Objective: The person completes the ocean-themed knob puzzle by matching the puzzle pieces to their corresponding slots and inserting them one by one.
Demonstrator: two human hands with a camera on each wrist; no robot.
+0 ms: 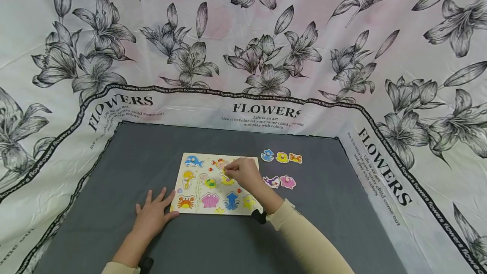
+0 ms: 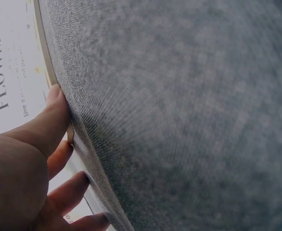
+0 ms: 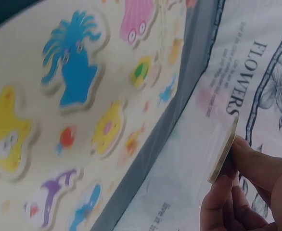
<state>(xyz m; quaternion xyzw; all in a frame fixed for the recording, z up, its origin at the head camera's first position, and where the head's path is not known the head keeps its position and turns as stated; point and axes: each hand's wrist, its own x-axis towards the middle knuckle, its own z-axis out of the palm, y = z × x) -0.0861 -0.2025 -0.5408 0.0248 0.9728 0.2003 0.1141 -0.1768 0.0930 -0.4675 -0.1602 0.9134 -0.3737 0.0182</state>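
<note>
A pale wooden puzzle board (image 1: 201,211) with printed sea animals lies on the grey cloth. My left hand (image 1: 150,217) is spread flat at its lower left corner. In the left wrist view the thumb (image 2: 54,113) touches the board's edge. Above the right part of the board, my right hand (image 1: 247,176) pinches a thin wooden puzzle piece (image 3: 224,154) between thumb and fingers. That piece is edge-on in the right wrist view, so its picture cannot be made out. Below it the board shows a blue squid (image 3: 76,62) and a yellow starfish (image 3: 8,130).
Right of the board lie loose pieces in two rows: a blue one (image 1: 267,155), a yellow one (image 1: 282,157) and an orange crab (image 1: 295,158), then a purple one (image 1: 272,182) and a pink shell (image 1: 288,182). A flower-printed cloth (image 1: 213,109) borders the grey area.
</note>
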